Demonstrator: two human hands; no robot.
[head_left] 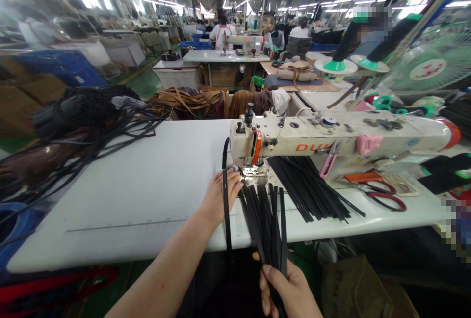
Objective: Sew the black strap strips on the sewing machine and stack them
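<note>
My left hand (pixel 221 193) lies on the white sewing table beside the needle plate (pixel 254 172), palm down. Its fingers stretch out, with the tips close to the presser foot. A long black strap (pixel 225 205) arches up beside the machine head and hangs down across this hand, past the table's front edge. Nearer to me, my right hand (pixel 285 288) is closed round a bundle of black strips (pixel 263 225). Their free ends fan out over the table edge, pointing at the sewing machine (pixel 294 136). Any strip under my left fingertips is hidden.
More black strips (pixel 309 190) lie under the machine arm. Red-handled scissors (pixel 382 195) rest to their right, and pink-handled snips (pixel 328 161) hang on the machine. Black cords (pixel 106 146) spill over the table's left side. Brown straps (pixel 191 102) are heaped behind it.
</note>
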